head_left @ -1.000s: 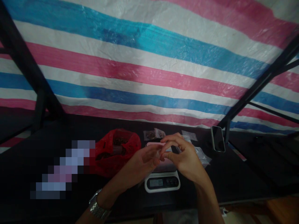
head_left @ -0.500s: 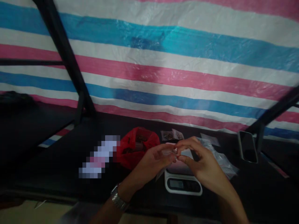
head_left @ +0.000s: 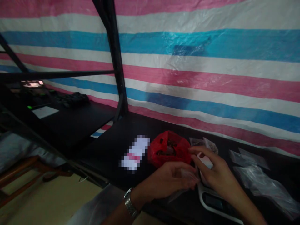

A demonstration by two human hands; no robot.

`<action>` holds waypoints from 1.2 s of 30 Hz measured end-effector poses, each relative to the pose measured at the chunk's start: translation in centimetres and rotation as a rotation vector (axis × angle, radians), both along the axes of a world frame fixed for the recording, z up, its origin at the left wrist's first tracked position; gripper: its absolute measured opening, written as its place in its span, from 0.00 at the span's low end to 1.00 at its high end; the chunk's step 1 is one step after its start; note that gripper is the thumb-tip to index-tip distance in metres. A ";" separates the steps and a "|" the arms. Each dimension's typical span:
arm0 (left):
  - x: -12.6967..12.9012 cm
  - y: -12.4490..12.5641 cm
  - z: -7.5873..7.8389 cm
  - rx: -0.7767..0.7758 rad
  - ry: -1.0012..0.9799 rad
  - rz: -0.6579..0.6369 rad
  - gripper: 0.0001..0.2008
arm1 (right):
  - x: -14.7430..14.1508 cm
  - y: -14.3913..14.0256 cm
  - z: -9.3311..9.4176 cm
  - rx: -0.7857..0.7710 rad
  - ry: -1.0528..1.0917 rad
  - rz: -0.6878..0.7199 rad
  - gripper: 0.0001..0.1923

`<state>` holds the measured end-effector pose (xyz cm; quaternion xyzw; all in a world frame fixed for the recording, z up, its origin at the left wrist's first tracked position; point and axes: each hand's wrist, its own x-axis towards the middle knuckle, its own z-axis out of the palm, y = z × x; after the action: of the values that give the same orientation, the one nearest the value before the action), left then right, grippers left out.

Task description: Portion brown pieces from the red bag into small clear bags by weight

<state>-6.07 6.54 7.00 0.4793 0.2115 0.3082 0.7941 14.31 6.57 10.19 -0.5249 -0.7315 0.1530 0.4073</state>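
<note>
My left hand (head_left: 170,182), with a metal watch on its wrist, pinches a small clear plastic bag (head_left: 185,178) low over the black table. My right hand (head_left: 217,176) holds the same bag from the right, fingers curled toward the left hand. Both hands hover over a white digital scale (head_left: 217,204) with a pale pink tray, mostly hidden beneath them. Just beyond the hands sits a red plastic bag (head_left: 170,150), open, with dark brown bits inside.
Several clear plastic bags (head_left: 260,181) lie on the black table (head_left: 112,147) at right; two small filled packets (head_left: 206,143) rest behind the scale. A black frame post (head_left: 114,62) rises at left. A striped tarp hangs behind. A wooden bench (head_left: 21,175) stands lower left.
The view has swung left, so the scale, red bag and hands now sit lower right. Both hands dropped closer to the scale, still together on the small bag. The phone has left view.
</note>
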 end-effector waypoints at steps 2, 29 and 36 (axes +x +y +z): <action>-1.2 -0.1 -0.4 -0.003 0.050 -0.089 0.26 | -1.6 2.1 -0.4 -0.025 -0.120 0.056 0.10; -4.2 5.6 0.7 0.530 0.502 0.772 0.24 | -6.1 8.2 2.1 -0.286 -0.932 -0.046 0.21; -4.2 6.4 0.2 0.376 0.427 0.785 0.19 | -6.7 9.1 0.7 -0.331 -0.692 0.113 0.25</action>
<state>-10.28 12.91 7.18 0.5508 0.4752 0.5123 0.4565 7.58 15.63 10.89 -0.5632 -0.8188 0.1051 0.0370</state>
